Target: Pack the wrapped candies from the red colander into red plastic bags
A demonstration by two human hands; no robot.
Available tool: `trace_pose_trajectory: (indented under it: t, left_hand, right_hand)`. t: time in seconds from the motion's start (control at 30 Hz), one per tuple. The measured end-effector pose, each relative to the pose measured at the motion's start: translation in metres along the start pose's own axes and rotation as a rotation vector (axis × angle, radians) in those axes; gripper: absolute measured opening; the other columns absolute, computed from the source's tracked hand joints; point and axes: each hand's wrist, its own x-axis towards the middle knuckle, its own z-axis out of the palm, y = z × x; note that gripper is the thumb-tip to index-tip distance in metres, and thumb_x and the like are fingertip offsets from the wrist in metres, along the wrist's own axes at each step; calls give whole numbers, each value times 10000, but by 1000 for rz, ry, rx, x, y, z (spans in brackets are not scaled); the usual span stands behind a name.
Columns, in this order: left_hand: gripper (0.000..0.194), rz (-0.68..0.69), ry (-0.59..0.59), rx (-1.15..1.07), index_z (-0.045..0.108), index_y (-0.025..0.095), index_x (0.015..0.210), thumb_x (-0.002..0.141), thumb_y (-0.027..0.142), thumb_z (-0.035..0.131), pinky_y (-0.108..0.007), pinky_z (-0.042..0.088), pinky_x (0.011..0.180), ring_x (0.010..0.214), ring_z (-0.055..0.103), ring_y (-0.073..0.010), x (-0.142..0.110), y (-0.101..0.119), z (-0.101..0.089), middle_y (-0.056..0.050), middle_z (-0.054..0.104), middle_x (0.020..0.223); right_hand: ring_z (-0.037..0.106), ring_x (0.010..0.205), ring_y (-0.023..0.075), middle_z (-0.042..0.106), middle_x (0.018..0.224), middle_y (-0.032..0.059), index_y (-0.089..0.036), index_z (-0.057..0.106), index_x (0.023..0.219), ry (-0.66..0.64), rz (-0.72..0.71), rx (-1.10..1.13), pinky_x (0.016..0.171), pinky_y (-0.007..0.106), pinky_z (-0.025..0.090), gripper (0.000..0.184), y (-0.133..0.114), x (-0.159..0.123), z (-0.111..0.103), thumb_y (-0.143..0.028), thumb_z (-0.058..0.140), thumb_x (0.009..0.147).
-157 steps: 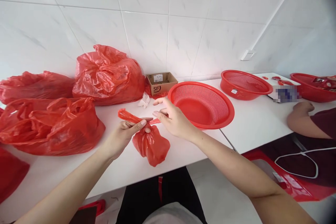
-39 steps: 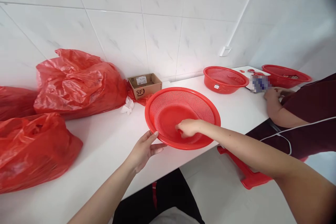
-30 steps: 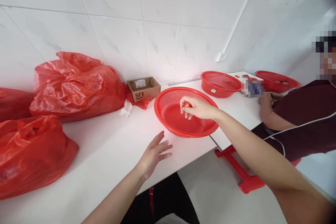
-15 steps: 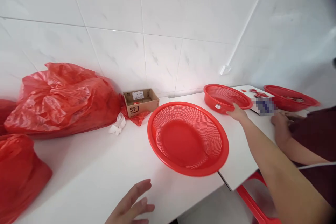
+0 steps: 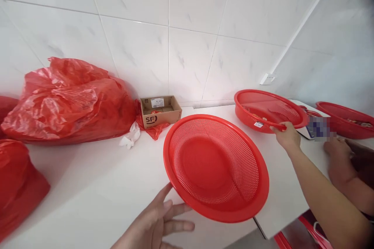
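A large red mesh basket [image 5: 216, 167] sits on the white table [image 5: 87, 186] in front of me, empty. My left hand [image 5: 159, 225] lies open with spread fingers at the basket's near left rim, fingertips touching or almost touching it. My right hand [image 5: 284, 134] is stretched out to the right and grips the near rim of a second red mesh basket [image 5: 269, 111], which is tilted up toward me. A few small pieces lie inside that basket.
Bulging red plastic bags [image 5: 70, 101] fill the left of the table, with another bag [image 5: 17, 183] at the near left. A small cardboard box [image 5: 160, 109] stands by the wall. Another person's hand [image 5: 336, 151] rests at the right, near a third red basket [image 5: 344, 118].
My right hand took something small from the big basket, swung right and gripped the second basket's rim, which is now tipped up. My left hand came back to the big basket's rim.
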Motion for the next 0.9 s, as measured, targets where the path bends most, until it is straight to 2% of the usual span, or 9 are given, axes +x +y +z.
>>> trace_pose_trajectory:
  t: [0.1, 0.2, 0.27, 0.33, 0.4, 0.47, 0.6, 0.73, 0.9]
  left_hand:
    - [896, 41, -40, 66, -87, 273, 1518, 883, 507, 499, -432, 442, 957, 1276, 473, -283, 25, 13, 7, -146, 504, 1386]
    - [825, 127, -131, 248, 3, 389, 1512, 884, 445, 534, -418, 375, 1058, 1406, 285, -232, 69, 22, 14, 0, 211, 1585]
    - [802, 177, -192, 489, 56, 410, 1509, 877, 424, 551, -394, 301, 1111, 1448, 171, -205, 101, 24, 22, 64, 63, 1611]
    - [787, 153, -232, 571, 109, 392, 1510, 870, 418, 566, -412, 248, 1136, 1452, 158, -208, 120, 22, 29, 46, 102, 1608]
    - [787, 101, -276, 628, 164, 356, 1511, 856, 423, 594, -436, 256, 1126, 1428, 234, -236, 120, 13, 32, -11, 199, 1591]
    - [753, 72, -305, 684, 277, 306, 1491, 837, 430, 629, -436, 294, 1102, 1371, 346, -264, 101, 1, 30, -67, 320, 1542]
    - [458, 36, -363, 881, 636, 206, 1219, 851, 476, 596, -388, 404, 995, 1148, 562, -279, 26, -13, 13, -103, 624, 1247]
    - [424, -75, -427, 1051, 678, 230, 1165, 872, 507, 546, -321, 458, 881, 1013, 630, -252, -52, 1, 9, -74, 704, 1095]
    - [366, -57, -260, 993, 726, 233, 1015, 853, 521, 567, -260, 450, 807, 913, 614, -220, -123, 25, 20, -57, 701, 988]
  right_hand:
    - [602, 728, 278, 655, 821, 114, -193, 581, 1060, 24, -7, 134, 666, 378, 404, 417, -15, -22, -43, -471, 655, 758]
    - [577, 666, 234, 648, 781, 75, -227, 580, 1021, 45, -68, 211, 628, 351, 404, 426, -37, -57, -91, -535, 665, 739]
    - [559, 640, 216, 645, 778, 63, -232, 591, 993, 65, -118, 232, 604, 337, 400, 411, -54, -85, -116, -533, 673, 726]
    - [542, 622, 198, 641, 783, 51, -230, 598, 982, 43, -193, 282, 598, 328, 403, 385, -68, -116, -134, -501, 669, 717]
    - [537, 638, 186, 639, 824, 41, -228, 596, 981, -31, -283, 361, 612, 317, 414, 339, -81, -147, -143, -448, 642, 727]
    - [542, 669, 176, 635, 876, 35, -230, 584, 982, -164, -352, 456, 622, 300, 423, 284, -92, -179, -145, -389, 610, 748]
    - [552, 696, 163, 627, 906, 24, -242, 564, 988, -457, -392, 637, 612, 267, 436, 206, -118, -241, -134, -307, 569, 792]
    - [533, 656, 141, 612, 906, 14, -239, 552, 958, -601, -438, 756, 587, 251, 428, 148, -153, -288, -115, -277, 558, 814]
    - [564, 716, 143, 608, 904, 11, -232, 552, 951, -642, -543, 766, 639, 247, 446, 123, -175, -312, -86, -282, 551, 840]
